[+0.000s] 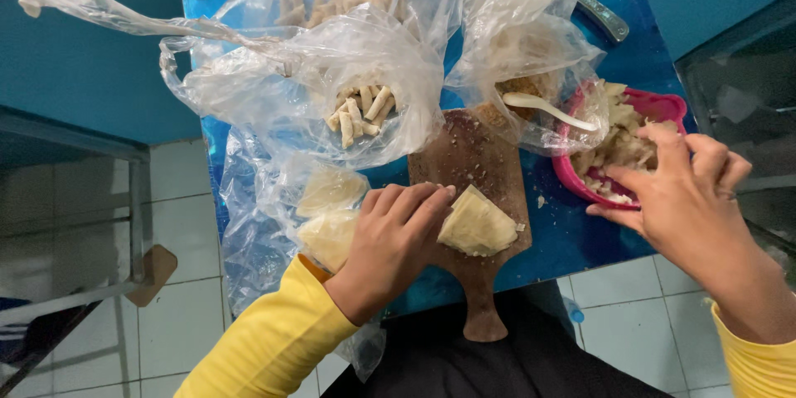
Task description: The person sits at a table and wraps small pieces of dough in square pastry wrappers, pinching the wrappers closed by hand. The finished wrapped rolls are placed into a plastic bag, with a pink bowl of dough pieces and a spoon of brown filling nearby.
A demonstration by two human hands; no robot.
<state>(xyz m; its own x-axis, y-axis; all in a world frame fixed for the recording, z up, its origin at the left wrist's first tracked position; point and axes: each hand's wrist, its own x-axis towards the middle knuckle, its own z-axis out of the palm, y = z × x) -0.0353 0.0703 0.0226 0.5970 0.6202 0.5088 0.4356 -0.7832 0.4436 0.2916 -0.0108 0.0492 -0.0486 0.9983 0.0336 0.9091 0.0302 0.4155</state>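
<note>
My left hand [390, 240] rests flat on the wooden cutting board [477, 157], fingertips touching a pale yellow folded wrapper [477, 224] lying on it. My right hand [684, 191] reaches into a pink bowl [663, 106] of shredded pale filling [618, 149], fingers bent and pinching some of it. Both arms wear yellow sleeves.
Clear plastic bags cover the small blue table [580, 232]: one with finished rolls [361, 112], one with more wrappers [332, 207], one with a white spoon [547, 109] and crumbs. A metal tool [604, 16] lies at the back right. Tiled floor lies below.
</note>
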